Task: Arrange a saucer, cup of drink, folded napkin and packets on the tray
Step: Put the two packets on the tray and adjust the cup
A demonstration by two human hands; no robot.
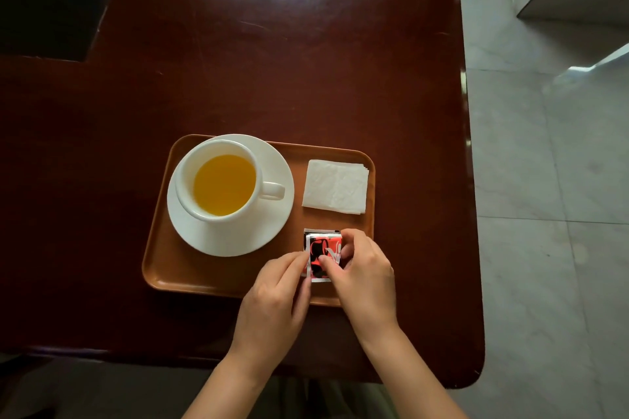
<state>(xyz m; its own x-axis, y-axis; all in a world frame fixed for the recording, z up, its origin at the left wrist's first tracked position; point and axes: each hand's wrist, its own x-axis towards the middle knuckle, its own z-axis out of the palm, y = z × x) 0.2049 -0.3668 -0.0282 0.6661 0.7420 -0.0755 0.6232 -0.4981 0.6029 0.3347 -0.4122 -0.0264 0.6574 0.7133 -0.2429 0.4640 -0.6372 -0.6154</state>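
Both hands, left (272,296) and right (364,269), pinch the packets (321,253) at lower right of tray (160,269). Square them under the napkin (335,186), then release flat.

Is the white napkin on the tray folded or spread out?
Folded. The white paper napkin lies as a compact square on the brown tray, with stacked layer edges showing at its right side.

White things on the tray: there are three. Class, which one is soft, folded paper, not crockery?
The folded napkin, lying flat at the tray's far right corner. The saucer and cup are glazed crockery on the left.
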